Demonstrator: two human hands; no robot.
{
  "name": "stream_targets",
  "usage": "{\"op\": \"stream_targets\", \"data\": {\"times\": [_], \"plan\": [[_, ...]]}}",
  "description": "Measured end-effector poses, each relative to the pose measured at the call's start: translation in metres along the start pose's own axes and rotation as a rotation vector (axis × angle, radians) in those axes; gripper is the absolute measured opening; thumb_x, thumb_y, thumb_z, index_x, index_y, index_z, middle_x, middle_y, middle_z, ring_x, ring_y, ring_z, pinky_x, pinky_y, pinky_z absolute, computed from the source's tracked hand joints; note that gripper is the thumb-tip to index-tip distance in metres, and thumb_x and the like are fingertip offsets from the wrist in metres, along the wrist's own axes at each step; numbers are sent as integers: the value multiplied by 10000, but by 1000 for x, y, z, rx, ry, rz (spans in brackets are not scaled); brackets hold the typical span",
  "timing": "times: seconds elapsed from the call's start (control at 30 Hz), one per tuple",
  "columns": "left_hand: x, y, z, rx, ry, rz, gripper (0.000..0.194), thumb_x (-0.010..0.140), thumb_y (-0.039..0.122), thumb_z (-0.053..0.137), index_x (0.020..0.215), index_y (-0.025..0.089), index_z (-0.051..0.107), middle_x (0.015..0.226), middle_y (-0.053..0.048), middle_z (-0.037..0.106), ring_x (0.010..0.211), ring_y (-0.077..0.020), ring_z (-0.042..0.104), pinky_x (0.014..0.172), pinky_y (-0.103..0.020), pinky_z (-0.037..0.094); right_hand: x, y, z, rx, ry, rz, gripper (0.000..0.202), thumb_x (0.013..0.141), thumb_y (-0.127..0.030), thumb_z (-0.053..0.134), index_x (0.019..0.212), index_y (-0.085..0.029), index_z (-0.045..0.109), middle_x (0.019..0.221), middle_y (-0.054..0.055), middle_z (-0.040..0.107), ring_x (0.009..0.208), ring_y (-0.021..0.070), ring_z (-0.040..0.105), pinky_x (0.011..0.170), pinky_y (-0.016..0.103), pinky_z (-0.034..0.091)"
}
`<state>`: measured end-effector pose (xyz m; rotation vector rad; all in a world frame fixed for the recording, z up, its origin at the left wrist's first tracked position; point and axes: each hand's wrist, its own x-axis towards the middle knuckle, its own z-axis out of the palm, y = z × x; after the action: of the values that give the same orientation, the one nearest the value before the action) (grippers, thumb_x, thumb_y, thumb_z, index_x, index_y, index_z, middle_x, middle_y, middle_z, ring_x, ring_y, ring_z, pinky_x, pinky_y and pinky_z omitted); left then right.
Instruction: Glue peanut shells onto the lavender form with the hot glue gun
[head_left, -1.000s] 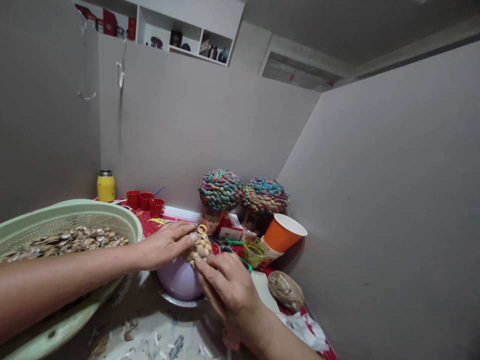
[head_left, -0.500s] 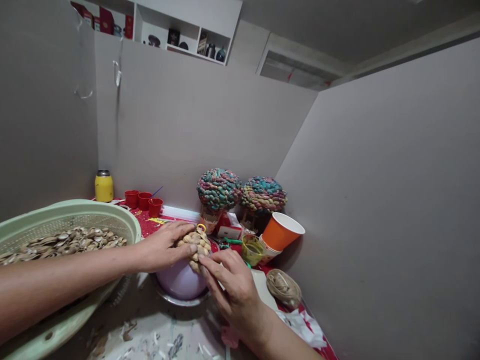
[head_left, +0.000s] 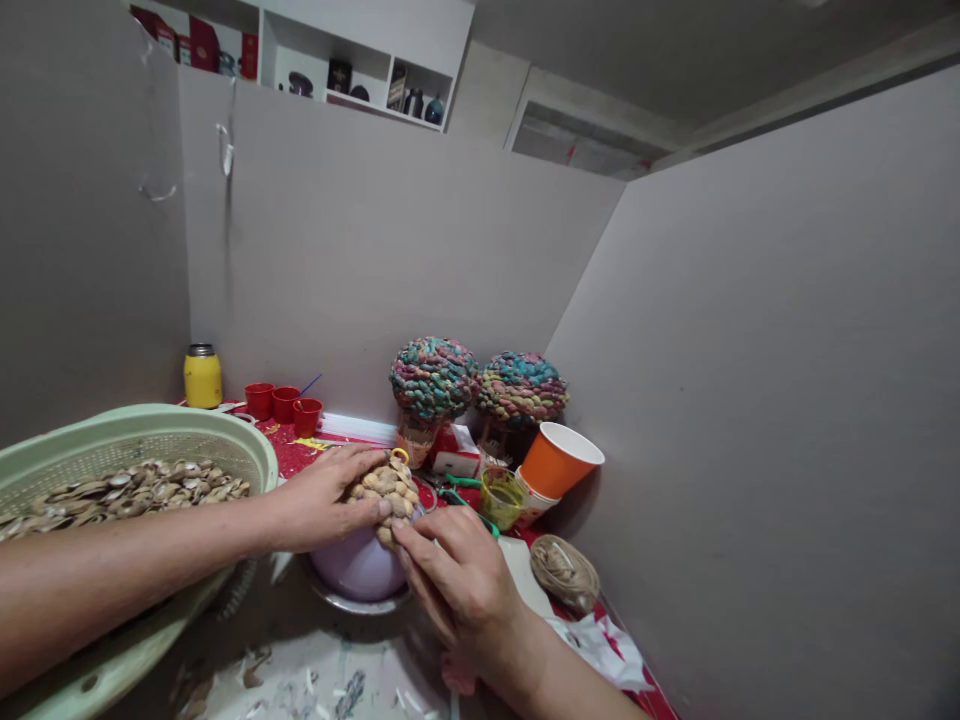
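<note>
A light purple balloon [head_left: 358,566] sits in a shallow metal bowl [head_left: 369,606]. Tan, bumpy shells [head_left: 393,485] cover its upper part in overlapping rows, and a yellow ring [head_left: 401,455] shows at the top. My left hand [head_left: 334,497] lies over the shell-covered top, its fingers on the far side and its thumb on the near side, holding it steady. On the right, my right hand [head_left: 457,565] pinches with thumb and forefinger at a shell on the lower edge of the covered area. Its fingertips touch the surface there. Part of the balloon is hidden behind both hands.
A green basket [head_left: 247,425] of loose brown half shells [head_left: 161,485] stands at left, under my left forearm. Behind are red cups [head_left: 285,404], a yellow bottle [head_left: 202,378] and two multicoloured domed pieces [head_left: 433,378]. An orange paper cup [head_left: 556,464] and a twine ball [head_left: 564,572] lie right.
The view has shifted slightly. Both hands stay on the shell-covered balloon, and the right fingertips remain at its lower edge with hardly any movement.
</note>
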<state>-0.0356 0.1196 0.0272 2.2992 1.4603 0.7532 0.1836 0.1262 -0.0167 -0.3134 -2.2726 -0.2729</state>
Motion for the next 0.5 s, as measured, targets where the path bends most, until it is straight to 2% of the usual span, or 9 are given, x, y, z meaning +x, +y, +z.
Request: {"op": "stream_targets", "data": {"times": [0.13, 0.33, 0.5], "plan": [[0, -1, 1, 1, 7, -2, 616, 840, 447, 528, 1362, 126, 480, 1430, -167, 483, 1316, -312, 418, 1107, -458, 325, -3, 0, -1, 37, 15, 45, 425, 884, -68, 507, 1302, -139, 480, 997, 122, 621, 880, 233, 567, 740, 400, 473], [1, -4, 2, 2, 14, -5, 618, 840, 456, 530, 1370, 142, 475, 1436, -157, 483, 1317, -307, 421, 1102, -453, 333, -3, 1, 1, 31, -4, 26, 451, 881, -68, 504, 1321, -167, 475, 1028, 122, 606, 912, 227, 555, 753, 396, 481], [1, 1, 0, -41, -8, -50, 637, 926, 520, 324, 1381, 97, 462, 1472, -160, 445, 1371, -291, 359, 1138, -468, 267, -2, 1, -1, 10, 3, -12, 446, 855, -42, 518, 1291, -134, 496, 1015, 130, 599, 899, 230, 540, 752, 388, 473]]}}
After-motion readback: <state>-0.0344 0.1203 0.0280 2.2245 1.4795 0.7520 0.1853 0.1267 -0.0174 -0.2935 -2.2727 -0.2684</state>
